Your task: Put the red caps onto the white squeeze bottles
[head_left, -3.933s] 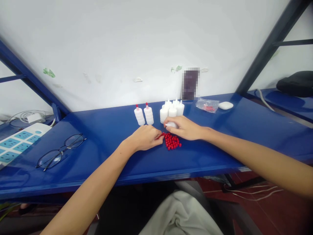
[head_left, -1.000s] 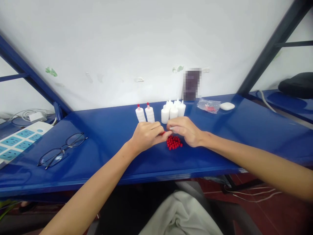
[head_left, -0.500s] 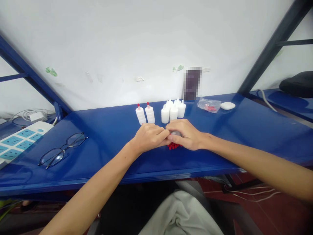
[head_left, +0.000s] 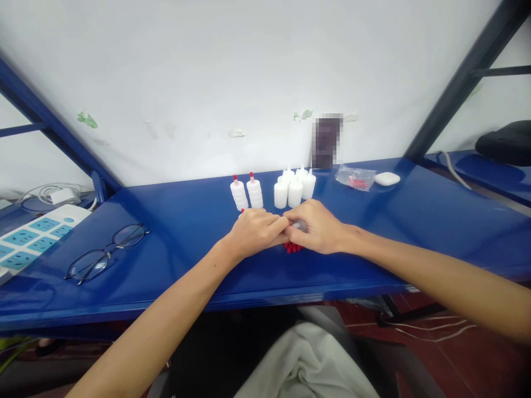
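Observation:
My left hand (head_left: 259, 229) and my right hand (head_left: 317, 225) meet over the blue table, both with fingers closed. In the curl of my right hand shows a greyish-white piece of what looks like a white squeeze bottle (head_left: 299, 225), mostly hidden. The fingertips of my left hand press against its near end; what they pinch is hidden. Just below lies a cluster of small red caps (head_left: 293, 247), partly covered by my hands. Beyond my left hand stand two white bottles (head_left: 254, 194) with red-capped tips, and another red tip (head_left: 243, 210) peeks out behind the knuckles.
Several white bottles with uncapped nozzles (head_left: 295, 193) stand behind my hands. Farther right are a plastic bag with red pieces (head_left: 355, 179) and a white rounded case (head_left: 387, 179). Glasses (head_left: 108, 251) and a power strip (head_left: 39, 237) lie left. A blurred dark rectangle (head_left: 326, 142) leans on the wall.
Both hands stay together in nearly the same place. The fingers of my right hand have shifted slightly, and the red tip behind my left hand shows a little more.

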The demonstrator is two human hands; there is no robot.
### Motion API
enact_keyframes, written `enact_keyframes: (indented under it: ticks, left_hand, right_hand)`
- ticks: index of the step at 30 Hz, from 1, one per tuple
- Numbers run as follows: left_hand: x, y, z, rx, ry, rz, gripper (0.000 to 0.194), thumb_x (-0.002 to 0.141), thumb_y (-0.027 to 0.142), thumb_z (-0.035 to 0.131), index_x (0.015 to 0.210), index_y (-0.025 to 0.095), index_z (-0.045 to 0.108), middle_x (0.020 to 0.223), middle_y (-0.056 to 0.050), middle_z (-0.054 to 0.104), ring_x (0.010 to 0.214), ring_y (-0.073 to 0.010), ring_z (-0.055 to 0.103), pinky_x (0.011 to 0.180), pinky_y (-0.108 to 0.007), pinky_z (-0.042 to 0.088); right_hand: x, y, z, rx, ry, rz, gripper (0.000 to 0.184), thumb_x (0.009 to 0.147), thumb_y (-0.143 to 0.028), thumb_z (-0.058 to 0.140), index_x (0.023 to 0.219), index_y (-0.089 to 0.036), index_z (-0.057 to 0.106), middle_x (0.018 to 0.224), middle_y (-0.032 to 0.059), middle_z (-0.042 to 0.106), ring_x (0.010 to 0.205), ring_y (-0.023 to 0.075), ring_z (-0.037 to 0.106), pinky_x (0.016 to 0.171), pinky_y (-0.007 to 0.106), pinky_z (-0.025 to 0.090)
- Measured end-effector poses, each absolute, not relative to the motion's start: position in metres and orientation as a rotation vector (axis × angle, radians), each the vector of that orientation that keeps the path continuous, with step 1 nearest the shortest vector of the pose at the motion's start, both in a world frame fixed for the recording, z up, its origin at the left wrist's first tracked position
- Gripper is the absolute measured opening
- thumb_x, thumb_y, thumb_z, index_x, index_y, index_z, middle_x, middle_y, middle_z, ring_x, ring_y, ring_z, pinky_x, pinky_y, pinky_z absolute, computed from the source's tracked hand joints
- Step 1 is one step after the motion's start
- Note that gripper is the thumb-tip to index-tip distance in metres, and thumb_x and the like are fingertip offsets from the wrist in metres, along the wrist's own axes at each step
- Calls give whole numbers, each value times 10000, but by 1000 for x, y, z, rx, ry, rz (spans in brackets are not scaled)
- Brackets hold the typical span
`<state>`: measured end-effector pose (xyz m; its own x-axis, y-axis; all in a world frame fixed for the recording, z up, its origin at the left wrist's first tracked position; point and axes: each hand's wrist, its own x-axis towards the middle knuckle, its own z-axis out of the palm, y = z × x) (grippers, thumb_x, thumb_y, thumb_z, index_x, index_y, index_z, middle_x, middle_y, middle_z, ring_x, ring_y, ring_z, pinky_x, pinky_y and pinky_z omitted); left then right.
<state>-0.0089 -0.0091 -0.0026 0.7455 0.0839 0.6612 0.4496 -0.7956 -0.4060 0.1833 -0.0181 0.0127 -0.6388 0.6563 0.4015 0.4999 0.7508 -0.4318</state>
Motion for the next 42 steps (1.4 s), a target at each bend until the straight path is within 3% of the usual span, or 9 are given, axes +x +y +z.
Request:
enact_keyframes:
  ticks: [8,14,18,22,26,29,32,38,42]
  left_hand:
    - [-7,-9,-4,-2398,-394,-905,366,1021,279,434,672,180,483,526,33,535,457,-94,469,474,-239,325]
    - [-10,-8,0,-2458,-486,-1186,408,1016,295,431,623,185,428,505,58,443,433,-68,377,461,-232,293]
    - [-37,1,18,-2496,-909,-1484,439,974,305,503,574,179,371,494,72,298,443,-57,276,445,-221,241]
    - [-75,10,37,-2702,-1296,-1164,465,936,312,514,546,185,294,514,61,226,473,-64,202,435,-233,185]
    - [-87,11,41,-2805,-1461,-945,471,929,331,496,544,189,265,523,56,209,482,-69,184,427,-230,173]
    - [-82,13,36,-2875,-1434,-823,476,930,332,494,539,185,266,525,54,224,481,-69,190,424,-226,182]
    - [-79,17,28,-2915,-1349,-786,490,927,341,510,524,187,277,509,60,213,454,-65,179,402,-223,177]
    - [-81,21,23,-2910,-1243,-816,535,935,414,546,517,183,304,494,68,225,435,-61,187,394,-218,183]
    - [-77,16,26,-2730,-1207,-939,509,946,350,545,513,169,350,485,76,241,450,-60,203,437,-222,202]
  right_hand:
    - [184,-19,10,-837,-2410,317,237,749,-313,464,552,-196,402,486,-36,404,466,90,306,518,270,232]
    - [190,-12,12,-708,-2332,434,325,923,-455,405,981,-178,565,678,-9,564,584,131,460,602,271,332]
    - [194,-3,14,-849,-2168,447,175,896,-304,470,1011,-190,537,743,-12,571,619,131,485,616,266,350]
    - [196,5,13,-932,-2153,309,263,828,-163,487,1090,-191,500,870,15,583,651,135,499,655,278,381]
    - [195,5,13,-837,-2078,163,164,837,-183,517,993,-192,564,853,27,608,718,160,551,706,298,412]
    - [195,2,13,-819,-1988,274,52,860,-235,549,845,-194,576,630,-27,577,549,126,519,601,271,398]
    - [197,4,11,-807,-1987,483,211,927,-368,526,804,-198,546,505,-61,518,438,103,484,529,253,381]
    - [200,6,10,-737,-1923,388,334,708,-431,779,878,-215,588,564,-74,515,511,113,454,580,279,390]
    - [202,2,10,-691,-1927,440,186,781,-360,613,862,-193,595,601,-45,525,503,118,435,558,288,364]
